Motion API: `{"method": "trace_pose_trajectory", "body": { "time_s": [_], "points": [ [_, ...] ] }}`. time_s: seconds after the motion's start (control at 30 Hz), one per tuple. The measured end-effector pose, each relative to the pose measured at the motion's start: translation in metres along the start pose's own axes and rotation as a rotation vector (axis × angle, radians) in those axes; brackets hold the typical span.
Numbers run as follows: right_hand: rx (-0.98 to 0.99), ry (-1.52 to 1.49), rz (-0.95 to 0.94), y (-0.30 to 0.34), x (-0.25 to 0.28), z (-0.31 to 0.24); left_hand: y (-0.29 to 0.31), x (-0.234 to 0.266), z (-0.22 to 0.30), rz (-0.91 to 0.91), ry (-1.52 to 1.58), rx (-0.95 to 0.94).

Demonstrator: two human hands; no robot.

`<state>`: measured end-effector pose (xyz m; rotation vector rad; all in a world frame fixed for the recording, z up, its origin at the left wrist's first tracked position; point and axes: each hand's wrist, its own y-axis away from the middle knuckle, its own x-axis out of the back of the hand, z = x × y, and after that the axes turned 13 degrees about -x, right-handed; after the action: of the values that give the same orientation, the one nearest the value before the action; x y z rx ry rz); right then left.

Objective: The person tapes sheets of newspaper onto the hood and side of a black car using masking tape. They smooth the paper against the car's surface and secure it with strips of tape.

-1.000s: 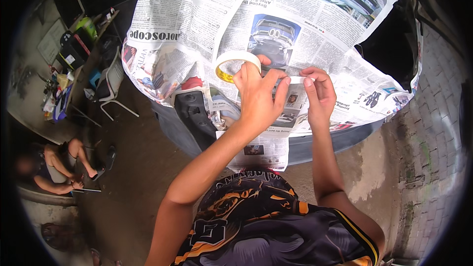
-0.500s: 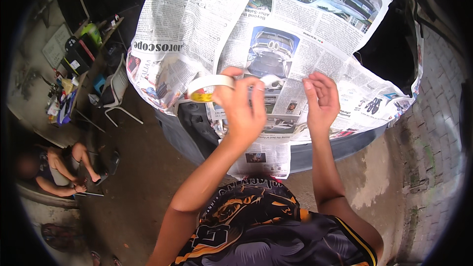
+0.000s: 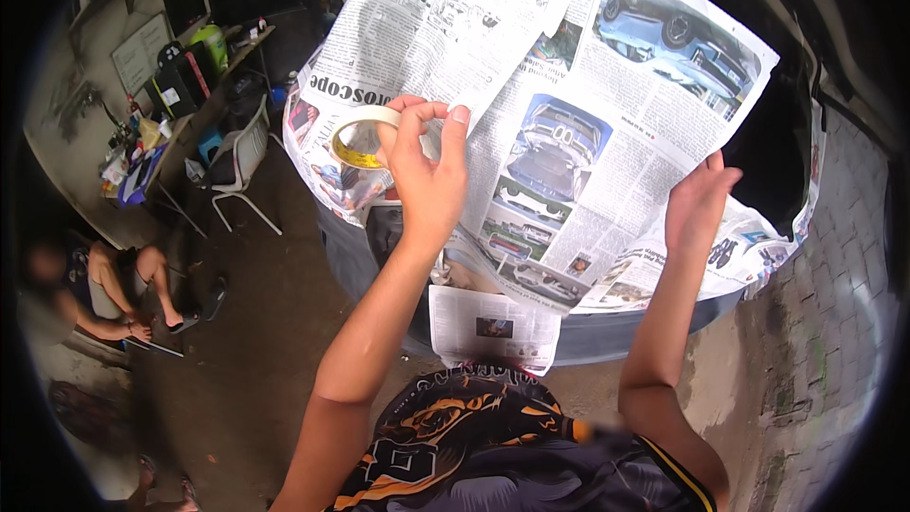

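Observation:
A roll of masking tape [image 3: 360,157], pale outside with a yellow core, hangs around the fingers of my left hand [image 3: 428,171]. That hand is closed, its thumb and fingertips at the left edge of a newspaper sheet [image 3: 626,161] printed with car pictures. My right hand [image 3: 694,213] pinches the sheet's right edge, partly hidden behind the paper. The sheet spans the space between my hands, its lower edge raised and slanting. Beneath it, more newspaper [image 3: 417,19] covers a dark, curved, bumper-like panel [image 3: 607,346]. A smaller newspaper piece [image 3: 493,327] hangs over the panel's near edge.
A dark opening [image 3: 773,156] lies right of the newspaper. At left stand a white chair [image 3: 248,156] and a cluttered table [image 3: 175,133]. A person [image 3: 114,289] sits low at the left. Paving bricks [image 3: 848,256] run along the right.
My right hand has moved right and taken hold of the sheet's edge. My left hand with the tape has shifted left and up. The car-picture sheet's lower edge has lifted.

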<state>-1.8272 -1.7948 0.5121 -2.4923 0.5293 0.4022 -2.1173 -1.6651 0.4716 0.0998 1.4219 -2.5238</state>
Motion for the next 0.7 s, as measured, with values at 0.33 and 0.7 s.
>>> {"method": "trace_pose_trajectory", "body": {
  "time_s": [0.33,0.7],
  "points": [
    [-0.251,0.096,0.138,-0.177,0.027,0.004,-0.107,-0.076,-0.001,-0.052,-0.342,-0.555],
    [-0.333,0.223,0.187,-0.185,0.008,0.037,-0.113,-0.105,-0.031,-0.1,-0.371,-0.624]
  ]
}}
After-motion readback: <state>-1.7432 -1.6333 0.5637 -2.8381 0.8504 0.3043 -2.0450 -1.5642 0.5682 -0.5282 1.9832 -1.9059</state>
